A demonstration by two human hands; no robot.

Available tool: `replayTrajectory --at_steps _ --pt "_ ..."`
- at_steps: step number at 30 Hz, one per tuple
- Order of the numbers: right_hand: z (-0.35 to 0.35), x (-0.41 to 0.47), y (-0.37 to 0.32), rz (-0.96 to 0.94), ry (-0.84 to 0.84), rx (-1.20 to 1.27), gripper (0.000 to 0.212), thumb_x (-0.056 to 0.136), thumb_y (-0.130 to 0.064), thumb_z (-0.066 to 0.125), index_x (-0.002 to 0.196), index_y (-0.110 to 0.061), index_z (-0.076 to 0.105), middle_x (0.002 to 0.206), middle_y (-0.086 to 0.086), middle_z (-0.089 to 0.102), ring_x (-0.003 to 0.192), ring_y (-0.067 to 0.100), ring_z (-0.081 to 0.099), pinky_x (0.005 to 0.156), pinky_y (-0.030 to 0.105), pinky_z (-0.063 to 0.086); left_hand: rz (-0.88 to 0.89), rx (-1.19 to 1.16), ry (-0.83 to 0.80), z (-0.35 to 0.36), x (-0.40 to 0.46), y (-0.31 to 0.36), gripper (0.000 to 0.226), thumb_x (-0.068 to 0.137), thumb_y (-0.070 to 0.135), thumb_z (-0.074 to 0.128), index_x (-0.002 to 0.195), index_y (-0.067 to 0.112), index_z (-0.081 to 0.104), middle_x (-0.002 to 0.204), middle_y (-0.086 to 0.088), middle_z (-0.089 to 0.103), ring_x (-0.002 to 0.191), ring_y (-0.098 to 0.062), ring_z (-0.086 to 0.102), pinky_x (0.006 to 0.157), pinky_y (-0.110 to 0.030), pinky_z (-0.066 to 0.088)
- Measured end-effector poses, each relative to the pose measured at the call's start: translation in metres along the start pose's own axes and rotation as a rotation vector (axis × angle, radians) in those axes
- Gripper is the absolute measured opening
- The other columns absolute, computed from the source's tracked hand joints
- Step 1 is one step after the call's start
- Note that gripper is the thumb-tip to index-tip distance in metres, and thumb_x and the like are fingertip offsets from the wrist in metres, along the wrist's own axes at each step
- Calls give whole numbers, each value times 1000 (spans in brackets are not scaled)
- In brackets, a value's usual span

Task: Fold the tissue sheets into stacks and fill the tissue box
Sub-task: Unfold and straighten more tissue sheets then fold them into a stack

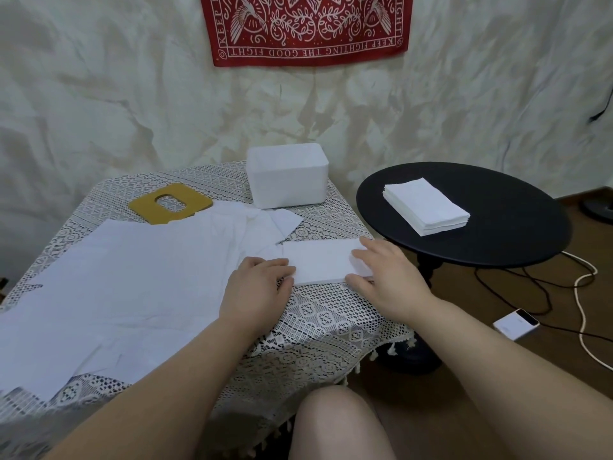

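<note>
Lace tablecloth (318,330), black round table (517,227), wood floor (497,386)

1. The tissue box (288,179) stands at the far edge of the table (331,327).
2. The lid (170,203) lies left of the box.
3. Loose tissue sheets (132,287) cover the table's left.
4. A folded stack (320,263) lies near right.
5. Another stack (426,205) lies on the round side table (517,234), right.

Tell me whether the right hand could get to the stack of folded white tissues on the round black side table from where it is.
Probably yes: the right hand has nothing standing between it and the tissue stack.
</note>
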State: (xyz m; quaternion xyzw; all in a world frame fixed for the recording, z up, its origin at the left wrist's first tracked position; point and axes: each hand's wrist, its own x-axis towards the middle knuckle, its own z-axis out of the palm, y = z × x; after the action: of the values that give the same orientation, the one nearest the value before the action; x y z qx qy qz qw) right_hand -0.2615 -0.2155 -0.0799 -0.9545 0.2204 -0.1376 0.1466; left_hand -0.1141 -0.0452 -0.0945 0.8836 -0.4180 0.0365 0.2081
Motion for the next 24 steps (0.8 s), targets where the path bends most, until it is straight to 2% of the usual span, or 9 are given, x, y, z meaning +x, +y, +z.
replayTrajectory --at_steps 3,9,18,24 --pt "5 3 -10 -79 -144 -97 62 97 -50 37 149 -21 21 159 -3 5 146 21 -5 117 34 4 -8 -10 -4 0 0 0 32 96 38 45 122 34 62 131 21 54 121 -14 37 97 -32 40" --pt "14 9 -14 -61 -334 -178 71 95 -60 24 152 -24 0 159 -2 -9 146 19 -12 119 40 -1 -10 4 5 -1 -1 1 30 95 37 46 119 33 64 129 21 56 121 -16 39 97 -29 40" --pt "15 7 -14 -66 -362 -202 72 94 -63 19 151 -26 -6 158 -3 -15 144 17 -18 118 39 -6 11 27 16 -1 -1 1 31 95 36 46 118 29 66 128 18 58 120 -18 40 95 -29 41" --pt "14 6 -15 -64 -365 -203 72 94 -63 19 151 -26 -5 158 -2 -14 144 18 -17 119 41 -4 38 91 -13 -4 -3 4 33 98 35 39 120 30 64 132 19 54 119 -17 44 93 -30 43"
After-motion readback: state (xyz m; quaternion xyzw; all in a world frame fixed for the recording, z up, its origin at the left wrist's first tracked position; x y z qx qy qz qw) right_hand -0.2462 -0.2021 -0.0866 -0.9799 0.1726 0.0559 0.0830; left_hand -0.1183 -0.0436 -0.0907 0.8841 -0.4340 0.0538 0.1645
